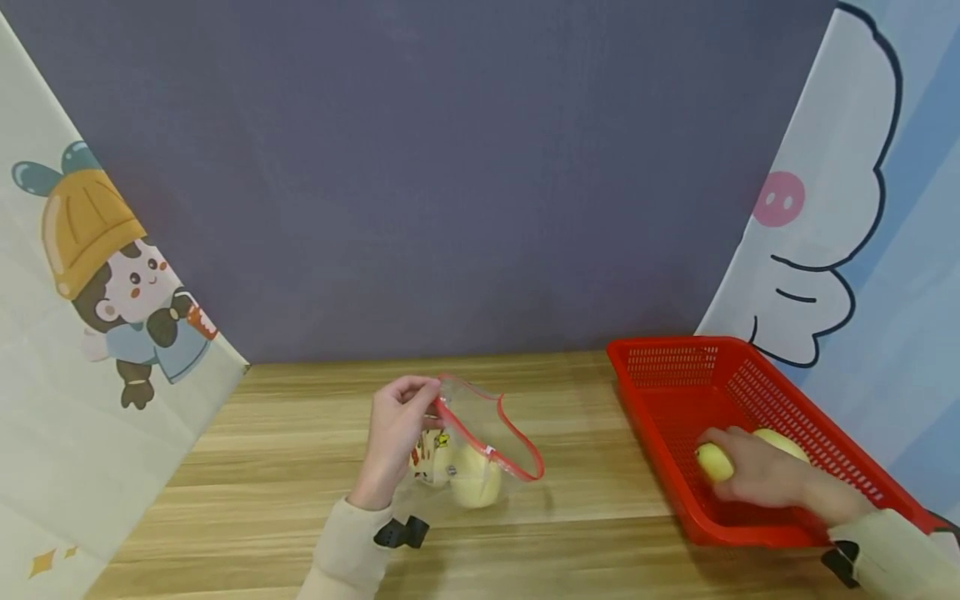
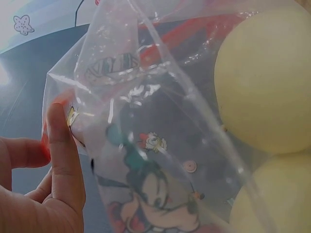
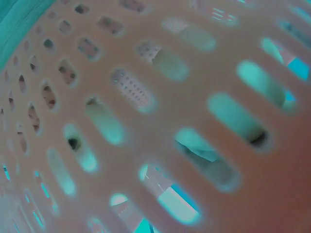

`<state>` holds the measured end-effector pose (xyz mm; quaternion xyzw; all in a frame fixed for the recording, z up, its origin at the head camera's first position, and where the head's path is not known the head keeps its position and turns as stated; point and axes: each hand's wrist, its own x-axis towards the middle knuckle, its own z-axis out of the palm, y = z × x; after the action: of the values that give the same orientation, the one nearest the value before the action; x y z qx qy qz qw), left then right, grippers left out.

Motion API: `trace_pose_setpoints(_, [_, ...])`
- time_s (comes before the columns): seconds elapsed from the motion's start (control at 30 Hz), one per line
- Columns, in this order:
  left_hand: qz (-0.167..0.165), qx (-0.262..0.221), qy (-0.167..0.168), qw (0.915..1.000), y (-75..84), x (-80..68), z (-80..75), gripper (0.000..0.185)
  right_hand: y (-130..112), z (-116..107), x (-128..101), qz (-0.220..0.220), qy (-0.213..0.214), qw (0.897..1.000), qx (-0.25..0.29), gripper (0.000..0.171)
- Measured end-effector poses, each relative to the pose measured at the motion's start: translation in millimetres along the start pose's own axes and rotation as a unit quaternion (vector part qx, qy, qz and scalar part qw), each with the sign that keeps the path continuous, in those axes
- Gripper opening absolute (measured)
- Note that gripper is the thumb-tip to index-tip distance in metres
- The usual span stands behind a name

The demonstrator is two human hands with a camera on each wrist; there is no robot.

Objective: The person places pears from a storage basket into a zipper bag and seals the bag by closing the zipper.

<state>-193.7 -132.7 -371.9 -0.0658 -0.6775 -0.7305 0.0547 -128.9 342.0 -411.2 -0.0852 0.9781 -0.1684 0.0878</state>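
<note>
The left hand (image 1: 395, 433) pinches the red zip rim of a clear plastic bag (image 1: 480, 450), thumb and fingers (image 2: 60, 145) closed on its upper left edge, holding the mouth open. Inside the bag lie pale yellow fruits (image 2: 265, 77), beside a printed cartoon figure. The bag rests on the wooden table (image 1: 285, 467), well left of the red basket (image 1: 675, 375). Inside that basket the right hand (image 1: 757, 475) curls over a yellow fruit (image 1: 712, 461), with another fruit (image 1: 783, 442) just behind it.

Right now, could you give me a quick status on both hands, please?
Left hand pinches clear bag rim open. Right hand grips yellow fruit in red basket. Nothing between them.
</note>
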Motion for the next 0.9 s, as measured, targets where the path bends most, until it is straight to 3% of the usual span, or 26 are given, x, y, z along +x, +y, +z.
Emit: trace_pose_setpoints(0.9, [0.008, -0.006, -0.004, 0.9999, 0.9, 0.4, 0.3, 0.023, -21.6, -26.4, -7.5, -0.014, 0.064, 0.998, 0.010, 0.059])
